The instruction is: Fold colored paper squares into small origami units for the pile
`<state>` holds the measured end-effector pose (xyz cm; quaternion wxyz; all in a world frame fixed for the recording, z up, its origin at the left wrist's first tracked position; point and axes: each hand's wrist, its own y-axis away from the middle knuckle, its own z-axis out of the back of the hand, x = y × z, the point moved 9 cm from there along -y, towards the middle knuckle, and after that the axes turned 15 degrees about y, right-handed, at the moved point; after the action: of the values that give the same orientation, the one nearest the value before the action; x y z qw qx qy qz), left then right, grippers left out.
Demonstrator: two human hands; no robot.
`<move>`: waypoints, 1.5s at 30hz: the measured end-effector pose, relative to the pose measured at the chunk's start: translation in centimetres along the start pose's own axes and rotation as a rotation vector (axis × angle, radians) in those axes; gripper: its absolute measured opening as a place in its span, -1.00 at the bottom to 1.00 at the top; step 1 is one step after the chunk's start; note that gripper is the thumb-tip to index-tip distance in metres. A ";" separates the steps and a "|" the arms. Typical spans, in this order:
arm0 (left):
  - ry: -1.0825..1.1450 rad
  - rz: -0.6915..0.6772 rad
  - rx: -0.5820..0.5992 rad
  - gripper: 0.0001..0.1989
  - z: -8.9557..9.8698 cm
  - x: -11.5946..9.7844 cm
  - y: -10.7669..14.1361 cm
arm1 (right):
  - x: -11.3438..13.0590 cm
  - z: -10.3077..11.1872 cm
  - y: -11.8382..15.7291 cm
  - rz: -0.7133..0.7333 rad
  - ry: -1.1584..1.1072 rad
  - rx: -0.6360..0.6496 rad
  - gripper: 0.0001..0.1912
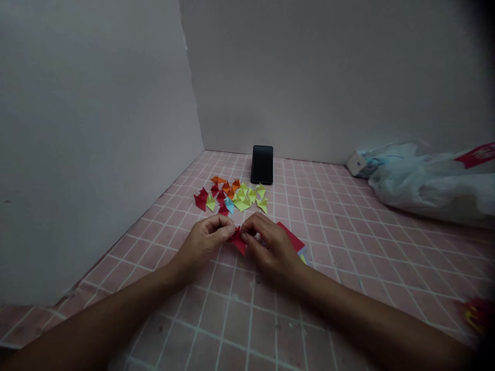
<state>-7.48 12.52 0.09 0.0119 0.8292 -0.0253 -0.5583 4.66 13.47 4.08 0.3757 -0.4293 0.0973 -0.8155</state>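
A small folded red paper piece (239, 242) is held between both hands above the tiled surface. My left hand (207, 242) pinches its left side with thumb and forefinger. On its right side my right hand (270, 247) grips it between thumb and curled fingers. Just beyond the hands lies a group of small folded paper figures in red, orange, yellow (242, 202) and light blue (229, 205). Partly behind my right hand is a stack of square paper sheets with a red sheet (292, 238) on top.
A black phone (262, 165) leans upright near the back wall. At the right lie a white plastic bag (436, 183) and a small white packet (358, 164). A blurred red and yellow item (476, 314) sits at the lower right edge. Walls border the pink tiled surface (371, 268).
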 end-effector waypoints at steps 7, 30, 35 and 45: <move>0.054 0.046 -0.013 -0.85 0.4 0.8 -0.1 | -0.1 0.0 -0.1 0.003 -0.023 -0.002 -0.83; -0.162 -0.179 -0.068 -0.87 0.3 -2.0 0.5 | 0.0 1.0 0.3 -0.096 0.028 -0.085 -0.86; -0.149 -0.247 -0.066 -0.91 0.4 -2.4 0.7 | -2.8 0.2 0.8 -0.429 -0.213 -0.033 -0.77; -0.242 -0.291 0.036 -0.95 -0.9 -3.1 0.8 | -3.5 -2.4 1.5 -0.583 -0.580 0.080 -0.75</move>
<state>-7.82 11.92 3.29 -0.0871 0.7511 0.0835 -0.6490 4.83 14.44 -0.34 0.1571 -0.6360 -0.1702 -0.7361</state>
